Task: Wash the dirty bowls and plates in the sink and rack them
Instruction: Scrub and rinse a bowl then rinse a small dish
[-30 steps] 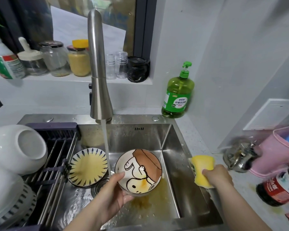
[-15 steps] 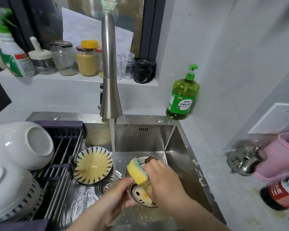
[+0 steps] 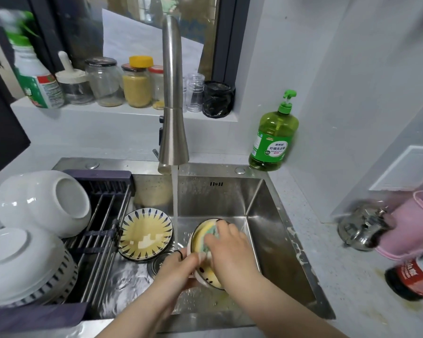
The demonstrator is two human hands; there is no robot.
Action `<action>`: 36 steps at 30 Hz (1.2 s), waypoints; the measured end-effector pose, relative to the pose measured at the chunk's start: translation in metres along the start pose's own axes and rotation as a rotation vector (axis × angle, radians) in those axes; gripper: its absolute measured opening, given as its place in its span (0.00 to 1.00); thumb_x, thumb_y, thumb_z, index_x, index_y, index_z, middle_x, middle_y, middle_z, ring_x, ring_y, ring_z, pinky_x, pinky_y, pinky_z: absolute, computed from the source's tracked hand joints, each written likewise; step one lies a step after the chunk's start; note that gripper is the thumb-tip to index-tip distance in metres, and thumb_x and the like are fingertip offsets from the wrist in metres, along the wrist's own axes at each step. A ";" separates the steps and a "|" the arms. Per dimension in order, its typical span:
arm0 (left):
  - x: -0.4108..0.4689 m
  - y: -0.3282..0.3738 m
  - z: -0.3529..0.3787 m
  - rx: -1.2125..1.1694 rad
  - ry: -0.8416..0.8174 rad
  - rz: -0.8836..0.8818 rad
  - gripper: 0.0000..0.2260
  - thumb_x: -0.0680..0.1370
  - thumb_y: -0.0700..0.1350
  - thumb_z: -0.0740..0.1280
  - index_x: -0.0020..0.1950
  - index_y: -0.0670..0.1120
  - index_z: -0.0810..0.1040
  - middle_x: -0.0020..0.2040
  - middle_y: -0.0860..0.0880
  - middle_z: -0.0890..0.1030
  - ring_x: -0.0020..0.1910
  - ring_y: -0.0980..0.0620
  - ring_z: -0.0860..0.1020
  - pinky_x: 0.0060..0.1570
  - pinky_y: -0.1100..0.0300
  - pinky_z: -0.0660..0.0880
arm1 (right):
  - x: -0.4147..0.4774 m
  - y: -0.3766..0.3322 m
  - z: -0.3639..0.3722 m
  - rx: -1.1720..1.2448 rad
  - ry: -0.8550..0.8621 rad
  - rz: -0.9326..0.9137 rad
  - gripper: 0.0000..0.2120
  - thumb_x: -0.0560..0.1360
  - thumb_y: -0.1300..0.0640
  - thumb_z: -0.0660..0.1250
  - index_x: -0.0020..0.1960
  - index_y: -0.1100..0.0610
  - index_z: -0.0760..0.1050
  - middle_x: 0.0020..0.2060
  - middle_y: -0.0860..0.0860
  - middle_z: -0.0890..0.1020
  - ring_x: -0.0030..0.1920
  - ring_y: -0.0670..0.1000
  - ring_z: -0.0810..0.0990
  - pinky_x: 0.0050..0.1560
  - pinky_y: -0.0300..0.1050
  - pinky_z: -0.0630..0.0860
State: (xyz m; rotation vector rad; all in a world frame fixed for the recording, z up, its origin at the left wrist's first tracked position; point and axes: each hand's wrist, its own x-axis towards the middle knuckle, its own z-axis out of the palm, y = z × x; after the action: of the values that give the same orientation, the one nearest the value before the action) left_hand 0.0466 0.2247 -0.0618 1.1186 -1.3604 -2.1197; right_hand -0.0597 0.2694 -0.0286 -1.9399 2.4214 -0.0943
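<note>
The left hand (image 3: 178,267) grips the near-left rim of the patterned bowl (image 3: 209,276), held tilted over the middle of the sink (image 3: 266,240), just right of the water falling from the faucet (image 3: 172,106). The right hand (image 3: 227,250) curls over the sponge (image 3: 206,231), pressing it into the bowl. A striped plate (image 3: 145,234) lies by the sink's left side, touching the rack (image 3: 103,240). Steel floor shows between the bowl and the right wall.
</note>
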 end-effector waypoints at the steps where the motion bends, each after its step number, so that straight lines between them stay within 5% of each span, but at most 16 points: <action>1: -0.002 0.003 0.001 0.008 0.030 0.018 0.03 0.72 0.39 0.67 0.40 0.40 0.77 0.30 0.48 0.81 0.31 0.52 0.78 0.30 0.62 0.76 | 0.000 -0.001 -0.002 -0.048 -0.090 0.019 0.16 0.76 0.60 0.59 0.64 0.58 0.69 0.61 0.56 0.65 0.62 0.57 0.65 0.60 0.48 0.63; 4: -0.005 0.010 -0.003 0.079 0.020 0.045 0.05 0.64 0.42 0.67 0.37 0.43 0.76 0.28 0.50 0.80 0.30 0.52 0.77 0.25 0.65 0.74 | 0.001 0.004 -0.006 -0.049 -0.316 -0.016 0.16 0.75 0.57 0.62 0.62 0.58 0.73 0.58 0.56 0.70 0.58 0.56 0.71 0.56 0.47 0.69; 6: -0.005 0.014 -0.009 0.172 -0.041 0.016 0.08 0.61 0.46 0.64 0.37 0.44 0.77 0.28 0.51 0.79 0.30 0.52 0.75 0.28 0.64 0.73 | -0.004 0.007 -0.011 0.237 -0.476 -0.047 0.05 0.73 0.54 0.66 0.45 0.55 0.78 0.42 0.52 0.73 0.43 0.49 0.73 0.44 0.42 0.70; 9: -0.003 0.015 -0.017 0.179 -0.060 -0.039 0.10 0.61 0.49 0.67 0.37 0.44 0.76 0.33 0.46 0.76 0.35 0.48 0.72 0.37 0.59 0.69 | -0.008 0.003 -0.005 0.605 -0.483 -0.050 0.16 0.70 0.56 0.71 0.28 0.47 0.67 0.33 0.45 0.68 0.36 0.44 0.68 0.39 0.39 0.64; 12: 0.002 0.007 -0.016 0.001 0.005 -0.054 0.09 0.76 0.43 0.61 0.39 0.43 0.78 0.33 0.47 0.80 0.35 0.48 0.76 0.36 0.59 0.72 | -0.002 -0.007 0.010 0.520 -0.103 -0.037 0.05 0.70 0.58 0.70 0.38 0.50 0.76 0.47 0.45 0.74 0.50 0.50 0.73 0.47 0.38 0.67; 15: 0.003 0.005 -0.011 -0.039 0.080 -0.019 0.08 0.77 0.38 0.59 0.41 0.41 0.76 0.30 0.48 0.79 0.33 0.50 0.75 0.37 0.58 0.72 | 0.007 -0.013 0.006 0.091 0.148 0.068 0.11 0.57 0.52 0.78 0.36 0.52 0.79 0.42 0.49 0.79 0.39 0.51 0.79 0.35 0.36 0.73; 17: 0.002 0.007 -0.011 -0.057 0.095 -0.002 0.06 0.76 0.39 0.62 0.42 0.40 0.77 0.29 0.48 0.79 0.32 0.51 0.75 0.35 0.59 0.73 | 0.012 -0.015 -0.001 -0.009 0.052 0.087 0.13 0.68 0.55 0.71 0.52 0.55 0.79 0.54 0.54 0.75 0.53 0.55 0.75 0.51 0.42 0.72; 19: 0.003 0.009 -0.012 -0.058 0.083 0.011 0.05 0.73 0.42 0.65 0.42 0.40 0.76 0.32 0.47 0.78 0.32 0.51 0.75 0.33 0.60 0.74 | 0.011 -0.010 -0.007 -0.009 -0.253 0.051 0.15 0.75 0.59 0.62 0.62 0.57 0.73 0.62 0.55 0.69 0.62 0.56 0.68 0.59 0.47 0.68; 21: 0.002 0.009 -0.012 -0.051 0.077 0.019 0.05 0.74 0.42 0.65 0.39 0.41 0.74 0.32 0.47 0.77 0.32 0.51 0.74 0.32 0.61 0.72 | 0.011 -0.004 -0.015 0.092 -0.424 -0.007 0.04 0.74 0.58 0.64 0.48 0.53 0.77 0.52 0.52 0.74 0.55 0.55 0.72 0.48 0.43 0.71; 23: 0.000 0.006 -0.013 -0.063 0.074 0.013 0.07 0.77 0.40 0.62 0.39 0.43 0.74 0.32 0.46 0.77 0.33 0.50 0.74 0.32 0.60 0.71 | 0.012 -0.001 -0.016 0.233 -0.523 -0.036 0.12 0.72 0.56 0.67 0.32 0.50 0.69 0.36 0.49 0.72 0.45 0.53 0.72 0.37 0.41 0.67; 27: -0.001 0.001 -0.011 -0.131 0.048 -0.001 0.10 0.78 0.41 0.59 0.42 0.42 0.78 0.33 0.47 0.82 0.37 0.48 0.78 0.45 0.52 0.76 | 0.014 -0.011 -0.005 0.422 -0.249 0.008 0.04 0.72 0.56 0.66 0.44 0.56 0.76 0.44 0.49 0.75 0.51 0.53 0.72 0.48 0.42 0.66; 30: 0.004 0.002 -0.010 -0.117 0.078 0.020 0.10 0.78 0.38 0.58 0.41 0.40 0.77 0.30 0.49 0.81 0.33 0.53 0.79 0.44 0.51 0.77 | 0.020 -0.013 0.001 0.157 -0.108 0.057 0.14 0.76 0.56 0.60 0.60 0.57 0.73 0.59 0.53 0.72 0.61 0.54 0.67 0.58 0.45 0.63; 34: 0.007 0.008 -0.010 -0.110 0.070 0.022 0.05 0.75 0.40 0.64 0.42 0.39 0.76 0.30 0.47 0.80 0.28 0.55 0.79 0.30 0.59 0.79 | 0.021 -0.008 -0.017 -0.075 -0.289 0.046 0.17 0.76 0.60 0.61 0.64 0.59 0.71 0.62 0.55 0.71 0.62 0.56 0.68 0.56 0.47 0.68; 36: 0.007 0.009 -0.012 -0.070 0.067 0.026 0.06 0.73 0.42 0.66 0.39 0.41 0.74 0.31 0.46 0.77 0.29 0.53 0.75 0.26 0.63 0.74 | 0.018 -0.001 -0.022 0.013 -0.453 0.009 0.12 0.74 0.61 0.64 0.57 0.57 0.76 0.53 0.55 0.76 0.54 0.54 0.74 0.47 0.44 0.70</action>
State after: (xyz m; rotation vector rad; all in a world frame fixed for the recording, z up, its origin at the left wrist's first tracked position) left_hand 0.0507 0.2088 -0.0599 1.1271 -1.2540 -2.0757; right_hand -0.0641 0.2523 -0.0061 -1.7128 2.1231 0.2963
